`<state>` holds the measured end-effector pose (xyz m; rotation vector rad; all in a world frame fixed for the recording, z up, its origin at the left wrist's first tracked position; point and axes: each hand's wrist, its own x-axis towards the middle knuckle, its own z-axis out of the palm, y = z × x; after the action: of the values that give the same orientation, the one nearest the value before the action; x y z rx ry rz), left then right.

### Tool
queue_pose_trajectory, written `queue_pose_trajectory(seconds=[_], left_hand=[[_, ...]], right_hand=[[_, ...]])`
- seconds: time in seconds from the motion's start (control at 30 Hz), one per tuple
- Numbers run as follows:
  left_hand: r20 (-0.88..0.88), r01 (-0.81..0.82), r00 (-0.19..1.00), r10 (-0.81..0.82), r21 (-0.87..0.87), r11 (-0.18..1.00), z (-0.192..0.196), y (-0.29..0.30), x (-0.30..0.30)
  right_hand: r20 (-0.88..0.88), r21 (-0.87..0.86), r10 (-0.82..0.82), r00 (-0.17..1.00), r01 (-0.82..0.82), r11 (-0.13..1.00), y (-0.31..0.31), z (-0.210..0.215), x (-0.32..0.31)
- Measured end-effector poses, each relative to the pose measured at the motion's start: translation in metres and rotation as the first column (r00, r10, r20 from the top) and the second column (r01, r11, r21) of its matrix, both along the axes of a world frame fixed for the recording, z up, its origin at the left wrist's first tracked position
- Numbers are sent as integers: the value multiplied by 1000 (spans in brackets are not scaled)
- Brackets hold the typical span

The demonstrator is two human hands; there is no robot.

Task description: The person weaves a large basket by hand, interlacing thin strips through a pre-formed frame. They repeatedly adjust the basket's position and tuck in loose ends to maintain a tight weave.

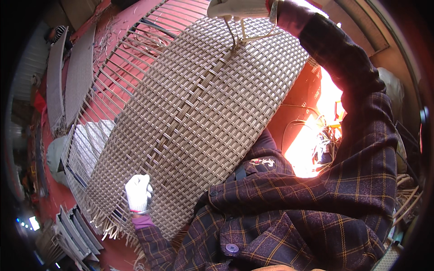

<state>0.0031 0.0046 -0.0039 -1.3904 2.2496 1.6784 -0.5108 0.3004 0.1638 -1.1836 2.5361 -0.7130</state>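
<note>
A large grey-brown wicker panel (199,108), woven from flat strands, slants across my lap. Down its middle runs a darker line where the weave looks looser. At the top edge of the view, my right hand (242,9) in a white glove is closed on a wicker strand (231,32). More loose strand ends stick out of the weave below it; part of this hand is cut off by the frame. My left hand (138,192), also white-gloved, is closed in a fist over the panel's lower left. What its fingers hold, if anything, is hidden.
Bare parallel rods (108,81) extend along the panel's far side. Finished-looking woven panels (80,74) stand at left, near another person (58,34) in stripes. Grey channel-shaped pieces (77,232) lie at lower left. Coiled strands (330,137) lie in bright light at right.
</note>
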Motion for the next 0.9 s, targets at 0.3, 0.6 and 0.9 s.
queue_pose_trajectory(seconds=[0.3, 0.6, 0.9], left_hand=[[9, 6, 1000, -6, -15, 1000, -3, -1, 1], [36, 11, 999, -10, -29, 1000, -1, -1, 0], [7, 122, 988, -152, -633, 765, 72, 12, -62]], right_hand=[[-98, 30, 263, 960, -261, 965, 54, -21, 6], [207, -264, 169, 964, -111, 958, 117, -45, 93], [496, -103, -289, 819, 386, 917, 128, -137, 82]])
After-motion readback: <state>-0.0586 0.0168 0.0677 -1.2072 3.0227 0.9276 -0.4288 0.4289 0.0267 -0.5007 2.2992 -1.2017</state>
